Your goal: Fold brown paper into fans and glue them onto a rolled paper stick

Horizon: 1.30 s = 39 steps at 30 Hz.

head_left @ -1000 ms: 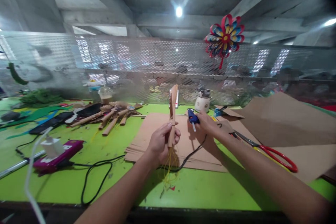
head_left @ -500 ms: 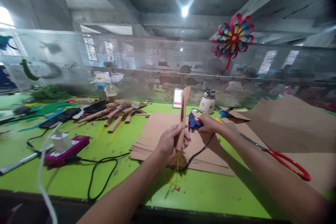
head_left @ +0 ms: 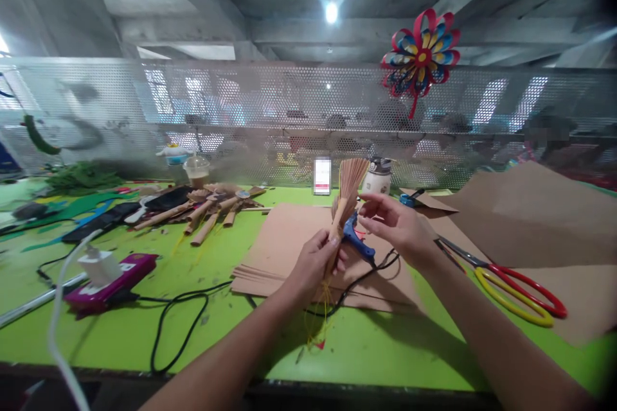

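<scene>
My left hand [head_left: 319, 262] is closed round the narrow lower end of a pleated brown paper fan [head_left: 351, 185], held upright with its folds spreading at the top. Thin yellow strings [head_left: 318, 321] hang below that hand. Just right of the fan is my right hand [head_left: 405, 226], thumb and fingers apart, with nothing in it. Between the two hands a blue glue gun [head_left: 359, 245] with a black cord rests over the stack of brown paper sheets [head_left: 279, 231]; the fan hides part of its front.
Scissors with red and yellow handles [head_left: 518, 289] lie at right beside large brown paper [head_left: 544, 225]. Several rolled paper pieces [head_left: 207, 215] lie at left, near a purple power strip [head_left: 110, 286]. A phone [head_left: 322, 176] and a white bottle [head_left: 378, 178] stand behind.
My right hand has let go of the glue gun, which now lies on the paper, and has moved up beside the fan. The fan has turned, showing its spread pleats.
</scene>
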Motion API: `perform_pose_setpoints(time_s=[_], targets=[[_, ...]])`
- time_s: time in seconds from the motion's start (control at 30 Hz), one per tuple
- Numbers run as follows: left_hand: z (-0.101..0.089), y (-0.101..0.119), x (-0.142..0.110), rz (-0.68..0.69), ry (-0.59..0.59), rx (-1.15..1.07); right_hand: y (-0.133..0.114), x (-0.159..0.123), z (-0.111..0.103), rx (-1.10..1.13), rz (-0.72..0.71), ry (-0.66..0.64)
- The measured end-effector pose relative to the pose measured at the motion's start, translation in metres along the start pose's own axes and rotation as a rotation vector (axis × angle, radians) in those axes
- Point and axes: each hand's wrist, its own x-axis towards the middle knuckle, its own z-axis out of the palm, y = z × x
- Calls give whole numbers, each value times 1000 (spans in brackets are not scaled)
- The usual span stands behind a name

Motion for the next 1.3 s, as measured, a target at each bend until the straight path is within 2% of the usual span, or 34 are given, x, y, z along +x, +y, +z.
perform_pose_setpoints(time_s=[0.23, 0.37, 0.57, 0.67, 0.83, 0.97, 1.1, 1.3], targets=[[-2, -11, 3, 81, -49, 136, -6, 1, 5, 225, 44, -13], [0, -8, 1, 46, -70, 98, 3, 1, 4, 286, 29, 10], [3, 2, -3, -18, -63, 36, 8, -1, 10, 259, -36, 44], [2, 0, -3, -34, -67, 14, 8, -4, 15, 193, -83, 44], [1, -1, -2, -58, -51, 18, 14, -10, 19, -104, -384, 105], [2, -2, -2, -40, -62, -8, 18, -16, 25, -319, -542, 126], [3, -3, -3, -11, -52, -107, 20, -21, 32, -496, -636, 148], [3, -3, -5, -8, -50, -173, 26, -24, 35, -596, -732, 107]])
